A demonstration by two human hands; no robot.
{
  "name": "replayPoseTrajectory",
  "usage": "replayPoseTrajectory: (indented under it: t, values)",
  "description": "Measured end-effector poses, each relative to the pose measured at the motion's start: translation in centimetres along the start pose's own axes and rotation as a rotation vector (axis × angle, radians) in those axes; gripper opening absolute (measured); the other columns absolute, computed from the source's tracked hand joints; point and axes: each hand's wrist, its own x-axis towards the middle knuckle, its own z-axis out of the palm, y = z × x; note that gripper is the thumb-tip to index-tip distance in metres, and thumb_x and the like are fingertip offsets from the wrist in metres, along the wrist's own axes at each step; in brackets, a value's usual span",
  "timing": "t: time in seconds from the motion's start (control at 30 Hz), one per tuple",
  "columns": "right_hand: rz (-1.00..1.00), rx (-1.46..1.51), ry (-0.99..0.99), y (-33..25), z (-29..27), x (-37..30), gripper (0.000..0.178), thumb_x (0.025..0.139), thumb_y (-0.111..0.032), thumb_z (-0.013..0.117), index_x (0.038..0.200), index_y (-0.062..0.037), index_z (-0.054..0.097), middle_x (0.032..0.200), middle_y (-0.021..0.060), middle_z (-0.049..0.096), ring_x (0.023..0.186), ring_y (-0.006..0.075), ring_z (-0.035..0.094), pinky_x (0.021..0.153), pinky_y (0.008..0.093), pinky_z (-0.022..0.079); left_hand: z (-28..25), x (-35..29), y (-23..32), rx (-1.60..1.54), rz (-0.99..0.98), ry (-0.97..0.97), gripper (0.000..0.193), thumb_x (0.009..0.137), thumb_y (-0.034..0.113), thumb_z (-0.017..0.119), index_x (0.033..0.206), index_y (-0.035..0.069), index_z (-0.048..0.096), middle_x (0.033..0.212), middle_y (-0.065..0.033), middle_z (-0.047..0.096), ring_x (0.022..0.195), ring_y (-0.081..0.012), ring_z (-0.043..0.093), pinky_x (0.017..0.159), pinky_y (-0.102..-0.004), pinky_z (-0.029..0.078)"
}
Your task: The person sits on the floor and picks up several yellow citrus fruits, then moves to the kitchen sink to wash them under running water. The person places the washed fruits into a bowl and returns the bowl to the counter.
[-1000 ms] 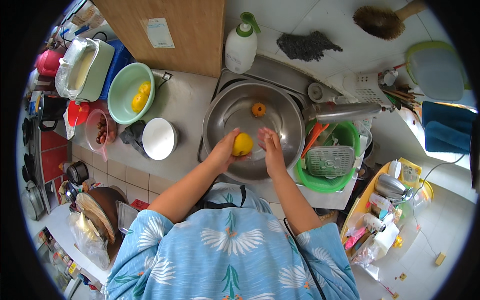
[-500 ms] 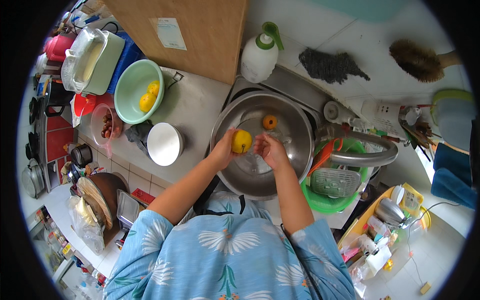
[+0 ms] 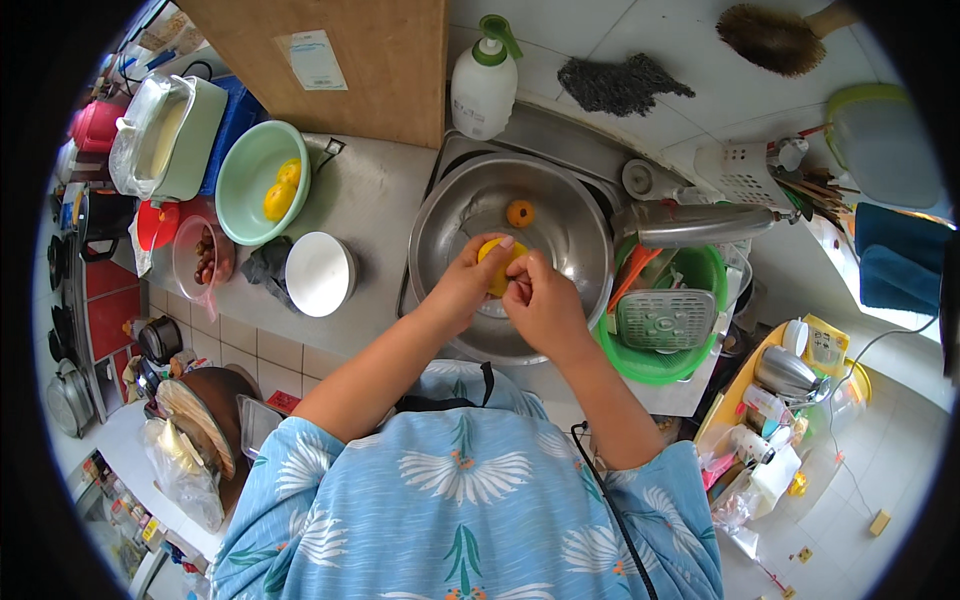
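Spread over the most space, a metal counter (image 3: 375,180). Standing upright at its back edge, a wooden board (image 3: 395,85). In the right part of the counter, a round steel basin (image 3: 440,225). Just beside the basin's right rim, a green tub (image 3: 660,371). In the left part of the counter, a light green bowl (image 3: 240,180). Behind the basin's back-left rim, a white soap bottle (image 3: 482,95) with green pump. Near the counter's front edge, a white bowl (image 3: 318,273). Above the basin, the left hand (image 3: 462,290), curled around a yellow fruit (image 3: 499,281) and holding it, well inside the rim. At the right side of this fruit, the right hand (image 3: 545,302), drawn narrow, with fingertips bunched; not possible to tell if closed on the fruit or only touching. Inside the light green bowl, two more yellow fruits (image 3: 278,203). On the basin's bottom, toward the back rim, a smaller orange fruit (image 3: 520,213).
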Motion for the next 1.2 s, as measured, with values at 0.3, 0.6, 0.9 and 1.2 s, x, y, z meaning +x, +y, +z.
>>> replayPoseTrajectory:
  t: [0.3,0.6,0.9,1.2]
  values:
    - [0.269,0.717,-0.098,-0.4,-3.4,-0.5,0.019,0.095,-0.005,0.051,0.114,0.0013,0.052,0.088,0.0092,0.064,0.071,0.0118,0.061,0.069,0.0243,0.051,-1.1,-2.7,2.8,-0.092,-0.045,-0.103,0.045,0.100,0.043,0.049,0.127,0.007,0.047,0.111,-0.0089,0.058,0.103,-0.0190,0.061,0.085,-0.0378,0.056]
    - [0.599,0.361,0.026,18.1,4.2,0.4,0.034,0.094,-0.011,0.055,0.126,-0.0027,0.060,0.124,0.0110,0.061,0.108,0.0196,0.059,0.091,0.0304,0.046,-2.9,-1.5,-0.1,0.078,0.051,0.059,0.039,0.098,0.033,0.057,0.130,0.014,0.045,0.119,-0.0079,0.053,0.109,-0.0234,0.059,0.086,-0.0390,0.056]
    - [0.640,0.937,0.682,27.9,8.3,7.0,0.032,0.095,-0.018,0.056,0.118,0.0040,0.061,0.112,0.0141,0.066,0.100,0.0219,0.064,0.087,0.0330,0.050,-6.8,2.5,-3.4,0.222,0.121,0.231,0.037,0.104,0.031,0.035,0.111,0.006,0.061,0.099,-0.0069,0.062,0.087,-0.0157,0.058,0.076,-0.0289,0.049]
    - [0.627,1.081,-0.268,9.4,4.1,5.5,0.027,0.095,-0.020,0.057,0.112,0.0005,0.063,0.092,0.0103,0.066,0.085,0.0246,0.067,0.078,0.0358,0.054,-7.1,5.7,-4.4,0.014,-0.038,0.254,0.034,0.099,0.039,0.052,0.120,0.012,0.053,0.105,-0.0042,0.061,0.095,-0.0143,0.061,0.081,-0.0322,0.051]
